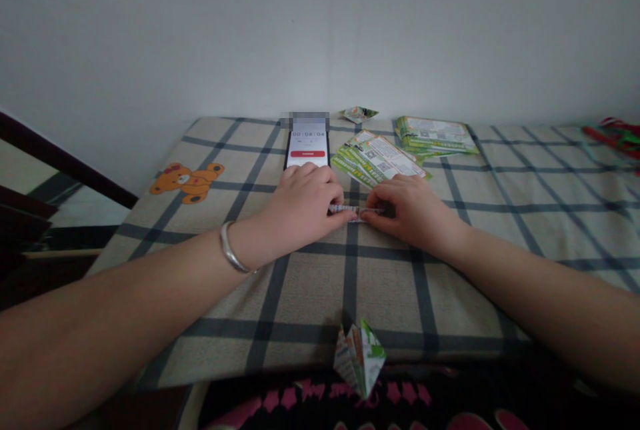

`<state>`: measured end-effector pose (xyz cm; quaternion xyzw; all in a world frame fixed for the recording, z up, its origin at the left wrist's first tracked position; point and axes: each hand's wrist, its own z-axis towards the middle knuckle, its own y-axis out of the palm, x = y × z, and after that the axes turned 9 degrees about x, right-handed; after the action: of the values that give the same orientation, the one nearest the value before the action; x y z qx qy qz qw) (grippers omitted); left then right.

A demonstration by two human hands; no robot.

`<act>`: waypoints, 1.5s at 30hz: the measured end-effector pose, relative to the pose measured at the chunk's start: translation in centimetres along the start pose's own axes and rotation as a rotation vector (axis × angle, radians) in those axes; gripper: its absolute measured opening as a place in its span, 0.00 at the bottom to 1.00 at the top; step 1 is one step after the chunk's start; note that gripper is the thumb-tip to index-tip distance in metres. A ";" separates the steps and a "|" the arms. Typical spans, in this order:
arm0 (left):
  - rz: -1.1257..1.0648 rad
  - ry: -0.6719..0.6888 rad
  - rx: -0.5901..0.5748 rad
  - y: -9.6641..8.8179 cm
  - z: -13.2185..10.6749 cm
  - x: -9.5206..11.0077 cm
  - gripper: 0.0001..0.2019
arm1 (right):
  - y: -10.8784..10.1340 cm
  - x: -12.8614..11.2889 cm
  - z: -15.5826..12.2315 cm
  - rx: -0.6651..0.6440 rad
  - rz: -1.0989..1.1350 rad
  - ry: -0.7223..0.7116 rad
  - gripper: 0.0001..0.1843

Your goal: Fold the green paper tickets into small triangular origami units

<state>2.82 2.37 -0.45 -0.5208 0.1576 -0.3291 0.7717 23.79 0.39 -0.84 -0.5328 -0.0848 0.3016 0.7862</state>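
Between my hands is a narrow folded strip of printed paper (345, 209), low over the checked tablecloth. My left hand (310, 198), with a silver bangle on the wrist, pinches its left part between thumb and fingers. The right part is pinched by my right hand (407, 209); the fingertips of both hands almost meet at the middle. Fingers cover much of the strip. Close to me, at the table's front edge, a folded paper piece (360, 358) with pointed flaps stands up. Another small folded paper piece (359, 114) lies at the back by the wall.
A phone (307, 147) showing a running timer lies beyond my left hand. Green-and-white flyers (375, 155) are fanned out past my right hand, with a flyer stack (435, 135) behind. A bear picture (187, 183) is at left, a red object (617, 137) far right.
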 end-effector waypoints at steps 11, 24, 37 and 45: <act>-0.088 -0.012 0.048 0.6 -0.3 0.1 0.12 | 0.0 -0.3 -0.1 0.065 0.060 -0.074 0.06; -0.292 0.148 0.002 -0.4 -0.2 -1.1 0.03 | -0.9 0.9 -0.1 0.023 0.289 -0.163 0.05; -0.128 0.461 0.091 -0.3 -0.5 -1.3 0.09 | -0.8 0.3 -1.1 0.035 0.116 -0.434 0.14; 0.086 0.629 0.001 -1.4 -0.8 -0.9 0.10 | -0.9 -0.5 -0.9 -0.016 0.095 -0.394 0.14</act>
<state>1.18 2.08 0.43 -0.3859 0.4102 -0.4411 0.6987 24.13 -0.81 -0.30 -0.4730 -0.2140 0.4359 0.7352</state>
